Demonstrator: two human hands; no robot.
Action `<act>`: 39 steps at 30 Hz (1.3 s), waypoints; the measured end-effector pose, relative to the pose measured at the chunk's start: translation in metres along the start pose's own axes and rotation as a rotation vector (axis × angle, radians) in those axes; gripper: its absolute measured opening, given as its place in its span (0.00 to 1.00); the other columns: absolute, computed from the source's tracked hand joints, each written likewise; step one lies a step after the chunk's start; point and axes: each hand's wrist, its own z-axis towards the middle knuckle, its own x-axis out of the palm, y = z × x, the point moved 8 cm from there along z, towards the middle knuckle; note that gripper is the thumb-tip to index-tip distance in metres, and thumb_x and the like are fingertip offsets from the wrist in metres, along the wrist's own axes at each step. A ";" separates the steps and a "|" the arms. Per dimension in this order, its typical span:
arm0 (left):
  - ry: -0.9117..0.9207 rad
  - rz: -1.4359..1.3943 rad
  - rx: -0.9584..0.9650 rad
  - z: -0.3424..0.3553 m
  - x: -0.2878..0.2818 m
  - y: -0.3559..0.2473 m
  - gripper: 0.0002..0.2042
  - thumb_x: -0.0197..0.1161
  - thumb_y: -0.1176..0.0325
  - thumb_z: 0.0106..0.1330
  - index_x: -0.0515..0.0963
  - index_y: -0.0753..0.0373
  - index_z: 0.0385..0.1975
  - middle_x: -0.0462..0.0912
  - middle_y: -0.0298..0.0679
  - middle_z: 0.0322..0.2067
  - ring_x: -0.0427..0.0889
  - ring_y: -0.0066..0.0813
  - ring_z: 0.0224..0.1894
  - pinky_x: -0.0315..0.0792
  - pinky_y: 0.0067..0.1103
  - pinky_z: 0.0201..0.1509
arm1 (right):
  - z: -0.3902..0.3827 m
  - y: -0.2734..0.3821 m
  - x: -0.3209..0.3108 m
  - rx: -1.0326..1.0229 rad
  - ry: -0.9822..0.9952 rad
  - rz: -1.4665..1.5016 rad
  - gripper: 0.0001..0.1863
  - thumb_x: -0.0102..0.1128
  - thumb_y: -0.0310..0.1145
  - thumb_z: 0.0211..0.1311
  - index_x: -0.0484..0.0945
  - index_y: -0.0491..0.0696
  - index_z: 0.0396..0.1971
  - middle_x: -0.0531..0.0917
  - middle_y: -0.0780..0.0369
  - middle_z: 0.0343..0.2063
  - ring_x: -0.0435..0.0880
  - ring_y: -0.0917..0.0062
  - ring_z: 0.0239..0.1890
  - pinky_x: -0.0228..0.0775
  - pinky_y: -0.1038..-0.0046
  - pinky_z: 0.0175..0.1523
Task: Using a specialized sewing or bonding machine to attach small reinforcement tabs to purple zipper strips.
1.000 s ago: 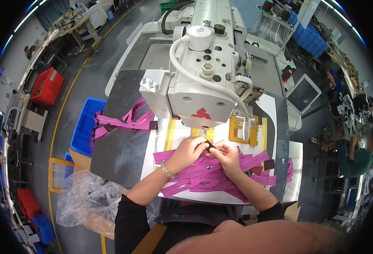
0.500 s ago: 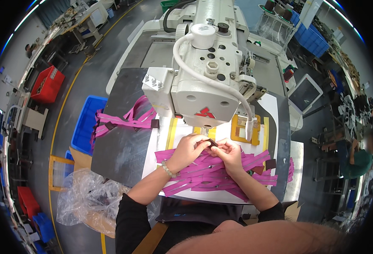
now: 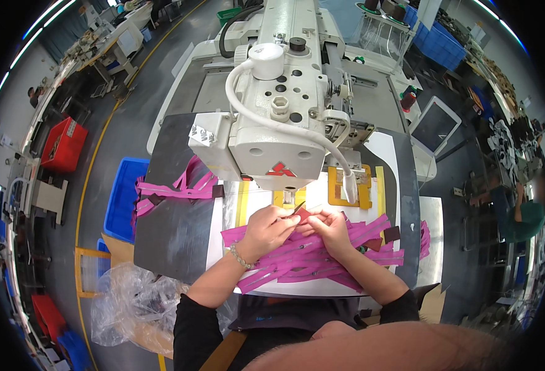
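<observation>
A small patch [image 3: 302,214], red-brown on the face turned up and dark at one edge, is pinched between the fingertips of both hands. My left hand [image 3: 269,230], with a beaded bracelet at its wrist, grips it from the left. On the other side my right hand [image 3: 328,230] has its thumb and fingers closed at the patch's right edge. Below and around the hands lies a pile of magenta zippers [image 3: 303,261], some ending in dark square tabs. Just beyond the fingers stands the white head of a sewing machine [image 3: 278,151].
A yellow clamp frame [image 3: 350,187] lies right of the needle area. More magenta zippers [image 3: 186,185] with dark tabs hang over the left table edge beside a blue bin [image 3: 122,207]. Clear plastic wrapping [image 3: 133,306] sits lower left. A screen [image 3: 434,125] stands at the right.
The patch has turned in my fingers, so its red-brown face now shows where it looked dark. My left hand has shifted slightly left and down. The whole view has also shifted slightly.
</observation>
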 end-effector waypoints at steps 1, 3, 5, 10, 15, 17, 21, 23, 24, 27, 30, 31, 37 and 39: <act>0.005 0.094 0.070 0.002 -0.001 -0.007 0.09 0.70 0.76 0.48 0.82 0.59 0.30 0.79 0.36 0.32 0.79 0.29 0.29 0.73 0.21 0.29 | -0.001 -0.004 0.004 0.060 0.070 0.047 0.11 0.56 0.29 0.65 0.74 0.37 0.43 0.83 0.56 0.36 0.85 0.74 0.37 0.78 0.78 0.40; 0.010 0.183 0.147 0.002 0.001 -0.014 0.09 0.70 0.75 0.48 0.82 0.58 0.30 0.78 0.36 0.32 0.78 0.29 0.28 0.72 0.22 0.28 | -0.004 -0.004 0.007 0.054 0.078 -0.011 0.11 0.54 0.31 0.67 0.75 0.38 0.41 0.83 0.56 0.36 0.85 0.74 0.36 0.78 0.78 0.39; 0.055 0.209 0.170 0.001 0.005 -0.018 0.11 0.70 0.74 0.47 0.82 0.58 0.32 0.78 0.35 0.34 0.78 0.30 0.28 0.72 0.22 0.28 | -0.005 -0.005 0.009 0.064 0.074 -0.052 0.10 0.51 0.32 0.68 0.75 0.39 0.40 0.83 0.57 0.33 0.85 0.75 0.34 0.77 0.79 0.37; 0.118 -0.216 -0.190 0.000 0.007 0.003 0.09 0.65 0.73 0.56 0.80 0.60 0.36 0.78 0.36 0.35 0.80 0.28 0.31 0.73 0.22 0.31 | -0.001 0.001 -0.005 0.125 0.065 -0.055 0.09 0.49 0.31 0.69 0.74 0.41 0.37 0.83 0.57 0.27 0.85 0.76 0.27 0.75 0.80 0.31; 0.426 -0.500 -0.538 -0.012 0.026 0.030 0.11 0.65 0.78 0.55 0.80 0.63 0.39 0.80 0.36 0.32 0.78 0.19 0.28 0.70 0.15 0.30 | -0.008 0.005 0.005 0.187 0.277 -0.278 0.07 0.50 0.32 0.70 0.71 0.44 0.34 0.81 0.59 0.23 0.83 0.78 0.22 0.69 0.82 0.24; 0.442 -0.547 -0.543 -0.014 0.029 0.034 0.09 0.66 0.78 0.55 0.81 0.64 0.37 0.80 0.36 0.32 0.78 0.18 0.27 0.70 0.14 0.30 | -0.006 0.002 0.007 0.179 0.285 -0.285 0.07 0.50 0.31 0.69 0.72 0.43 0.34 0.82 0.59 0.24 0.83 0.79 0.22 0.69 0.84 0.23; 0.334 -0.601 -0.670 -0.019 0.031 0.042 0.05 0.68 0.78 0.55 0.82 0.66 0.30 0.81 0.35 0.31 0.78 0.15 0.26 0.69 0.11 0.29 | -0.001 0.000 0.002 0.111 0.215 -0.347 0.08 0.53 0.30 0.68 0.74 0.41 0.33 0.81 0.61 0.25 0.84 0.80 0.23 0.71 0.84 0.25; 0.308 -0.596 -0.706 -0.021 0.034 0.044 0.04 0.68 0.78 0.55 0.81 0.67 0.30 0.81 0.35 0.31 0.78 0.14 0.26 0.70 0.11 0.29 | 0.000 -0.004 0.000 0.085 0.179 -0.331 0.08 0.53 0.30 0.68 0.75 0.40 0.34 0.82 0.61 0.26 0.84 0.80 0.25 0.73 0.84 0.27; 0.277 -0.589 -0.738 -0.022 0.033 0.047 0.04 0.68 0.79 0.55 0.81 0.68 0.29 0.81 0.35 0.31 0.78 0.14 0.26 0.70 0.11 0.28 | 0.001 -0.003 -0.002 0.057 0.145 -0.319 0.08 0.54 0.30 0.67 0.76 0.39 0.36 0.82 0.61 0.28 0.84 0.81 0.27 0.75 0.84 0.30; 0.213 -0.560 -0.751 -0.030 0.034 0.054 0.04 0.68 0.79 0.55 0.80 0.69 0.28 0.82 0.35 0.30 0.79 0.14 0.27 0.72 0.11 0.30 | 0.002 -0.004 -0.003 0.104 0.118 -0.233 0.08 0.58 0.26 0.64 0.75 0.38 0.40 0.83 0.60 0.32 0.85 0.78 0.32 0.78 0.81 0.39; 0.145 -0.612 -0.809 -0.037 0.034 0.059 0.03 0.68 0.80 0.56 0.80 0.70 0.28 0.82 0.36 0.30 0.80 0.15 0.29 0.75 0.12 0.32 | 0.001 0.000 0.007 0.010 0.191 -0.246 0.10 0.60 0.21 0.60 0.75 0.37 0.42 0.83 0.59 0.36 0.85 0.78 0.37 0.77 0.81 0.43; 0.146 -0.615 -0.810 -0.037 0.035 0.058 0.03 0.68 0.80 0.56 0.80 0.70 0.28 0.82 0.36 0.30 0.80 0.15 0.29 0.75 0.12 0.32 | 0.001 -0.001 0.006 0.011 0.188 -0.246 0.10 0.60 0.21 0.60 0.75 0.37 0.42 0.83 0.59 0.36 0.85 0.78 0.37 0.77 0.81 0.43; 0.086 -0.653 -0.848 -0.035 0.035 0.053 0.03 0.68 0.81 0.56 0.79 0.69 0.26 0.83 0.37 0.30 0.81 0.17 0.30 0.76 0.13 0.33 | 0.001 -0.002 0.001 0.036 0.142 -0.245 0.12 0.63 0.19 0.57 0.76 0.36 0.41 0.84 0.58 0.35 0.85 0.79 0.37 0.77 0.81 0.45; 0.056 -0.629 -0.794 -0.034 0.031 0.053 0.03 0.67 0.79 0.56 0.79 0.69 0.24 0.83 0.36 0.28 0.82 0.17 0.28 0.75 0.13 0.31 | 0.002 -0.003 0.002 0.030 0.126 -0.236 0.11 0.63 0.19 0.57 0.76 0.36 0.40 0.84 0.57 0.34 0.85 0.78 0.36 0.77 0.82 0.43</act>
